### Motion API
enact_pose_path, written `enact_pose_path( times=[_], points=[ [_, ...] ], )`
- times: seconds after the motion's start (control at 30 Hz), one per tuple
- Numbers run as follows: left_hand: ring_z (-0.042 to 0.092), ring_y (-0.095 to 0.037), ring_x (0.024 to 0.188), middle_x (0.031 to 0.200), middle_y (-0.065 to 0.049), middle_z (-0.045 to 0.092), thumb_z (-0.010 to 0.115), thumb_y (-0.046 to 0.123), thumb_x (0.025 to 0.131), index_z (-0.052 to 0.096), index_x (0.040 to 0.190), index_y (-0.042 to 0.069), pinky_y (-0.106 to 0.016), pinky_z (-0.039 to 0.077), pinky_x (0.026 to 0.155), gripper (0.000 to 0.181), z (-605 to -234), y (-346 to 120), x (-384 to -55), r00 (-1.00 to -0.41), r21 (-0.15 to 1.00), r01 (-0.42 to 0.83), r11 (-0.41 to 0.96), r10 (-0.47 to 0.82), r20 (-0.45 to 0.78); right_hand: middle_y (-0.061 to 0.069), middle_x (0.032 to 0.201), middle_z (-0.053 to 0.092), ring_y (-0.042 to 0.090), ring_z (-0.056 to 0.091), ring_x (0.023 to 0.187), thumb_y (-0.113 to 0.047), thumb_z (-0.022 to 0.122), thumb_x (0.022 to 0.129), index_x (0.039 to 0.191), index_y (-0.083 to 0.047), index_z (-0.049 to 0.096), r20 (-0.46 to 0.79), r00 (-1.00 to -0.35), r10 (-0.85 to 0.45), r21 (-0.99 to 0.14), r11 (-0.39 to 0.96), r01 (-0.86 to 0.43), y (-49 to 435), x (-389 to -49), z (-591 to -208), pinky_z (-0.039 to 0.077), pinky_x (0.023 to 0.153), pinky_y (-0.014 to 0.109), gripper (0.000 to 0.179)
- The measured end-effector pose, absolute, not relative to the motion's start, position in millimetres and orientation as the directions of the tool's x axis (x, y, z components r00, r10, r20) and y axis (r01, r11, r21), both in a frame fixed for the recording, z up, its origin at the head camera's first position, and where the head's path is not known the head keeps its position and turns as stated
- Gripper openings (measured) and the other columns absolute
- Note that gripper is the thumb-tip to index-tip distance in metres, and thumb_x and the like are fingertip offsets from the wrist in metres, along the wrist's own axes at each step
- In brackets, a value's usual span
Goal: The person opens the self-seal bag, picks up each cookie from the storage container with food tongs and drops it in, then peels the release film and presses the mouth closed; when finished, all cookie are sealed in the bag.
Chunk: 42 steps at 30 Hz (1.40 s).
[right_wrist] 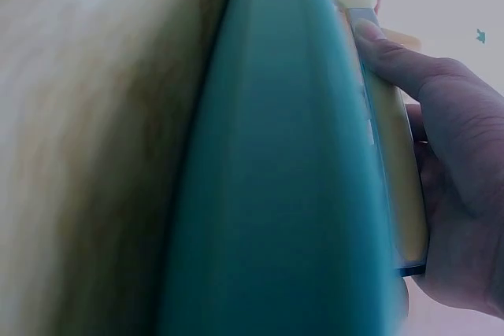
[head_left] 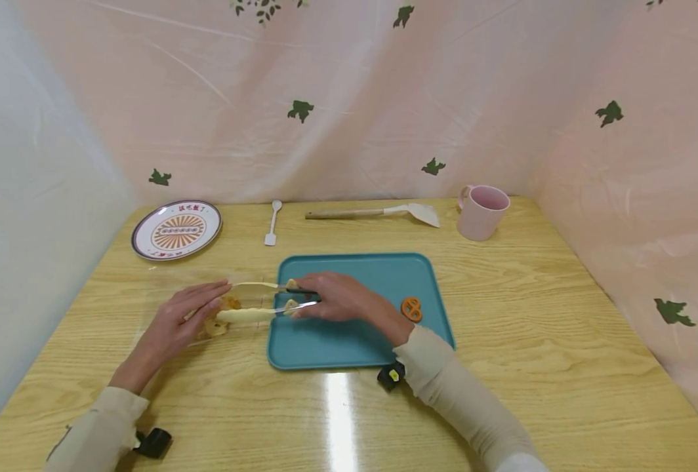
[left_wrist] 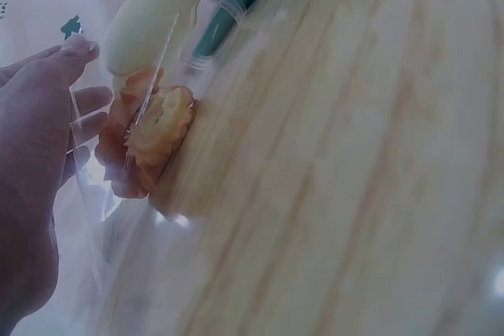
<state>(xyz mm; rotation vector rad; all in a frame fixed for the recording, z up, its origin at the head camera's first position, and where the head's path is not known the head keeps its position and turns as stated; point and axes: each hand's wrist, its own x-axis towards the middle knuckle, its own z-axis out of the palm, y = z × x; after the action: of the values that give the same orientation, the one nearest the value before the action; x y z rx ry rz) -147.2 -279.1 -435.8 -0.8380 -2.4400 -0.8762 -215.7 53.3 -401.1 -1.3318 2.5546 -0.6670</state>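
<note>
My right hand [head_left: 340, 298] grips a pair of tongs [head_left: 245, 315] with cream arms and metal near the grip, above the left part of a teal tray [head_left: 349, 347]. The tongs' arms stand apart and reach left into a clear plastic container [left_wrist: 213, 1]. My left hand [head_left: 174, 328] holds this container on the table, left of the tray. Inside lie a pale, wavy-edged biscuit [left_wrist: 161, 127] and browner pieces [left_wrist: 118, 147]. Whether the tongs touch them I cannot tell. An orange pretzel-shaped piece [head_left: 412, 309] sits at the tray's right side, beside my right forearm.
Along the back of the wooden table [head_left: 254, 406] are a patterned plate [head_left: 148, 229], a small white spoon-like tool [head_left: 273, 223], a spatula [head_left: 349, 214] with a wooden handle, and a pink mug [head_left: 477, 219]. Behind them hangs a pink curtain [head_left: 355, 144].
</note>
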Motion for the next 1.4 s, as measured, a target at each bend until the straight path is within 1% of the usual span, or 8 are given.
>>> enact_pose_path(
  times=[0.1,0.27,0.4,0.57,0.73,0.97,1.2,1.4],
  points=[
    [0.052,-0.01,0.133,0.136,-0.018,0.066,0.066,-0.005,0.098,0.068,0.138,0.009,-0.014,0.028,0.113,0.043,-436,-279,-148,-0.73,0.422,0.661,0.621,0.4,0.554,0.0,0.098,0.06,0.015,0.053,0.084,-0.041,0.073,0.098,0.126,-0.009,0.066,0.049,-0.593,-0.804,-0.478,0.502,-0.72,60,-215,-401,0.044,0.072,0.034,0.043],
    [0.052,-0.011,0.133,0.136,-0.017,0.066,0.064,-0.005,0.099,0.068,0.138,0.01,-0.014,0.029,0.112,0.042,-436,-279,-147,-0.732,0.423,0.658,0.624,0.398,0.552,0.001,0.103,0.063,0.016,0.056,0.087,-0.041,0.072,0.099,0.135,-0.007,0.064,0.048,-0.62,-0.783,-0.464,0.533,-0.708,75,-212,-400,0.048,0.075,0.036,0.05],
    [0.053,-0.012,0.132,0.136,-0.016,0.066,0.064,-0.004,0.1,0.068,0.138,0.011,-0.013,0.029,0.112,0.041,-435,-278,-147,-0.742,0.432,0.648,0.627,0.393,0.544,0.008,0.122,0.066,0.021,0.063,0.104,-0.042,0.071,0.099,0.145,-0.003,0.058,0.036,-0.647,-0.762,-0.451,0.565,-0.691,90,-208,-396,0.053,0.085,0.041,0.061],
    [0.054,-0.013,0.132,0.136,-0.016,0.066,0.065,-0.004,0.099,0.068,0.138,0.01,-0.013,0.029,0.111,0.041,-435,-278,-147,-0.747,0.44,0.643,0.626,0.389,0.538,0.013,0.138,0.062,0.029,0.061,0.123,-0.042,0.071,0.1,0.148,-0.001,0.055,0.039,-0.674,-0.737,-0.45,0.59,-0.671,110,-202,-392,0.052,0.098,0.047,0.065],
    [0.056,-0.017,0.13,0.136,-0.015,0.066,0.065,-0.003,0.1,0.068,0.138,0.011,-0.013,0.029,0.111,0.041,-435,-278,-146,-0.755,0.443,0.635,0.633,0.385,0.531,0.014,0.139,0.061,0.03,0.062,0.122,-0.041,0.071,0.099,0.147,-0.001,0.055,0.048,-0.71,-0.702,-0.45,0.62,-0.643,135,-195,-388,0.052,0.097,0.049,0.064],
    [0.053,-0.012,0.132,0.137,-0.013,0.066,0.064,-0.002,0.1,0.068,0.139,0.012,-0.013,0.029,0.111,0.041,-434,-278,-146,-0.77,0.466,0.62,0.631,0.375,0.517,0.012,0.125,0.066,0.025,0.064,0.103,-0.039,0.072,0.098,0.142,-0.001,0.061,0.085,-0.735,-0.673,-0.444,0.634,-0.633,171,-185,-384,0.054,0.086,0.046,0.059],
    [0.053,-0.012,0.132,0.138,-0.012,0.066,0.064,-0.001,0.101,0.067,0.14,0.013,-0.012,0.028,0.111,0.041,-434,-279,-145,-0.782,0.469,0.606,0.643,0.37,0.502,0.003,0.099,0.063,0.015,0.058,0.079,-0.038,0.075,0.096,0.133,-0.008,0.066,0.114,-0.774,-0.623,-0.418,0.676,-0.607,195,-177,-384,0.05,0.067,0.037,0.049],
    [0.053,-0.012,0.131,0.137,-0.012,0.066,0.065,-0.002,0.1,0.067,0.14,0.013,-0.012,0.028,0.111,0.042,-435,-280,-146,-0.775,0.466,0.613,0.637,0.373,0.509,0.001,0.089,0.058,0.016,0.054,0.077,-0.039,0.079,0.093,0.118,-0.009,0.067,0.14,-0.775,-0.616,-0.396,0.683,-0.614,211,-170,-389,0.046,0.065,0.036,0.04]
  ],
)
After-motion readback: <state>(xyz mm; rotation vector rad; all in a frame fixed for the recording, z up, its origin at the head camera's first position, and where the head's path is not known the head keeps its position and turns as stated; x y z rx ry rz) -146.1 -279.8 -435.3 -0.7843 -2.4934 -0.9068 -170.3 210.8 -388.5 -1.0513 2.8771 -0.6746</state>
